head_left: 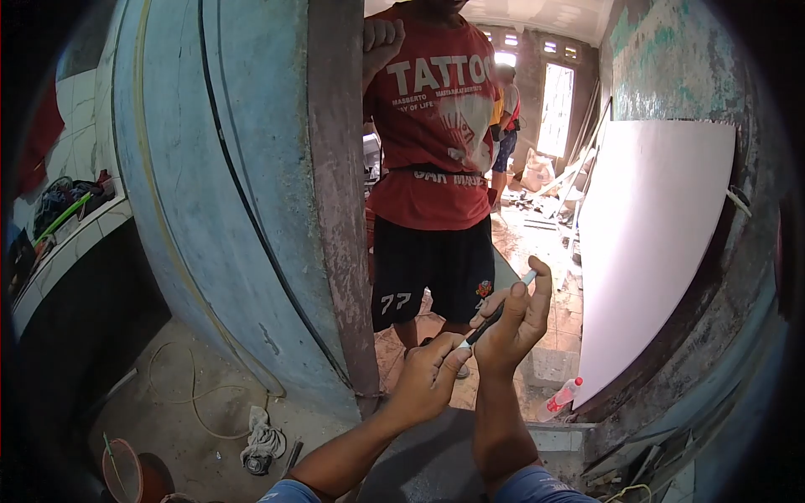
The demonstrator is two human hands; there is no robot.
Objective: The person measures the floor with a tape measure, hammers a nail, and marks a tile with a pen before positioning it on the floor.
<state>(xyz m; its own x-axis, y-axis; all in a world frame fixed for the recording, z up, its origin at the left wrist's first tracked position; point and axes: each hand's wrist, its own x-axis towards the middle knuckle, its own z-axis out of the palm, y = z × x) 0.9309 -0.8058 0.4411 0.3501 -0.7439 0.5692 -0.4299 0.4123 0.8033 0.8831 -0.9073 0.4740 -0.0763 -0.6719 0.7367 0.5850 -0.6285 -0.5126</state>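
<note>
A slim black stick with pale ends, like a marker pen point(485, 328), slants up to the right between my hands. My left hand point(426, 379) is closed on its lower end, thumb on top. Higher and to the right, my right hand point(516, 325) wraps round the upper part, with the whitish tip showing by its thumb and index finger. Part of the stick is hidden behind the right fingers. Below both hands lies a dark grey flat surface point(428, 453).
A person in a red shirt point(440, 126) stands in the doorway, hand on the frame point(340, 193). A white panel point(654, 235) leans at the right, with a plastic bottle point(560, 400) by its foot. A hose point(193, 390), a rag point(264, 444) and a bucket point(123, 471) are at lower left.
</note>
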